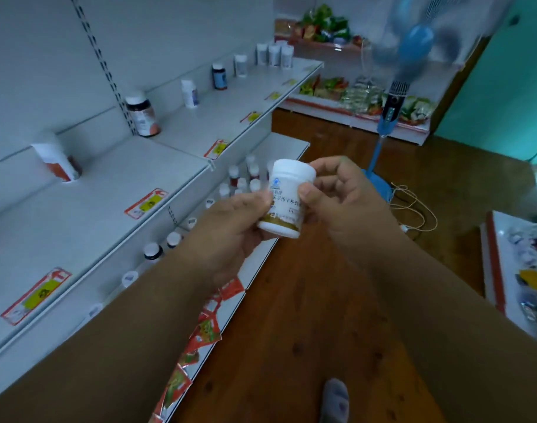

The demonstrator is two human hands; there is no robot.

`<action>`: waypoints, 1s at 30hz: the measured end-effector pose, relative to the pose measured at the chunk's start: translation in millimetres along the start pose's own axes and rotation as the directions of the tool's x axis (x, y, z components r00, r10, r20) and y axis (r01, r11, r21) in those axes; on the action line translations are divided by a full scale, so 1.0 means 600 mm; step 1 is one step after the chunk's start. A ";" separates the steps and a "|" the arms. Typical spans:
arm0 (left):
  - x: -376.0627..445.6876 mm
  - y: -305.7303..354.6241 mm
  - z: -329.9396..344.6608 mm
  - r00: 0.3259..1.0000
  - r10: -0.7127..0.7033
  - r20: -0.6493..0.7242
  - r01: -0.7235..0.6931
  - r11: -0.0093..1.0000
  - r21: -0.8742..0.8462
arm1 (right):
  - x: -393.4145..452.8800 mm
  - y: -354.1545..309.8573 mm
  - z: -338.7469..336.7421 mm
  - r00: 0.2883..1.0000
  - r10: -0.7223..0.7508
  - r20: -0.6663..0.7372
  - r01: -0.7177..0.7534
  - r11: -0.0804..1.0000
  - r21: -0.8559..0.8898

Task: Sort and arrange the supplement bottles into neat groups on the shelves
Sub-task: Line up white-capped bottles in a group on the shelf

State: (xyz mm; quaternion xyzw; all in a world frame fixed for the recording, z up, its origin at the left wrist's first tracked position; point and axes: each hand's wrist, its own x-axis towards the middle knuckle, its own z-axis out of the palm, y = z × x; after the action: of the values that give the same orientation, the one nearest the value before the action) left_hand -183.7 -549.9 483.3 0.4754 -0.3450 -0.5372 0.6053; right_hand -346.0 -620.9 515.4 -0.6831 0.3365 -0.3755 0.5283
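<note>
While both hands grip the white bottle (287, 198) in mid-air, off the front edge of the lower shelf (288, 141), the chief risk is a drop: the left hand (236, 227) cups its base and the right hand (337, 190) pinches its label, fingers (307, 190) clamped on the bottle on both sides, so a careless handover could send it to the floor (307, 300). Reaching in to place it could also topple the bottles (243, 181) clustered on that lower shelf, or the lone ones spaced along the upper shelf (93, 203), one of which (58, 161) seems to lean already. Its label carries a blue logo, Chinese characters too blurred to read surely, and a gold band. Red-and-yellow price tags (146, 203) on the shelf edges are illegible.
</note>
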 end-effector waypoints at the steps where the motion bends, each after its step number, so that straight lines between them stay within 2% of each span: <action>1: 0.039 -0.003 0.016 1.000 0.017 0.009 -0.017 1.000 0.001 | 0.032 0.008 -0.027 1.000 -0.012 -0.009 0.012 1.000 -0.001; 4: 0.127 -0.002 0.054 0.998 0.040 -0.039 -0.041 0.999 -0.022 | 0.112 0.023 -0.080 1.000 -0.004 0.011 0.004 1.000 0.015; 7: 0.215 0.008 0.093 0.994 0.027 -0.105 -0.031 0.999 -0.033 | 0.206 0.032 -0.137 0.993 0.062 0.100 -0.069 0.995 0.070; 12: 0.367 0.043 0.083 0.970 0.077 -0.230 -0.061 0.995 0.077 | 0.398 0.054 -0.165 0.980 0.025 0.198 -0.049 0.992 0.117; 16: 0.512 0.066 0.032 0.956 0.099 -0.276 -0.054 0.985 0.166 | 0.560 0.097 -0.148 0.979 0.020 0.203 -0.046 0.991 0.125; 20: 0.667 0.096 0.009 0.942 0.110 -0.317 -0.035 0.972 0.234 | 0.719 0.130 -0.155 0.985 0.077 0.156 -0.095 0.989 0.112; 24: 0.813 0.131 0.012 0.947 0.119 -0.297 -0.045 0.969 0.243 | 0.861 0.142 -0.193 0.985 0.082 0.151 -0.102 0.987 0.127; 27: 0.915 0.137 0.008 0.944 0.125 -0.306 -0.041 0.963 0.268 | 0.964 0.161 -0.221 0.981 0.073 0.179 -0.094 0.989 0.116; 30: 1.015 0.128 0.005 0.912 0.155 -0.380 -0.040 0.955 0.293 | 1.072 0.204 -0.241 0.969 0.079 0.232 -0.104 0.990 0.095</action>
State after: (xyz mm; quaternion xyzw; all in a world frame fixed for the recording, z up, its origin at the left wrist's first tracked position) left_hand -49.1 -1148.7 500.0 0.6373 -0.3101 -0.3436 0.6161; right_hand -163.2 -1266.1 520.6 -0.6763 0.2843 -0.2872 0.6159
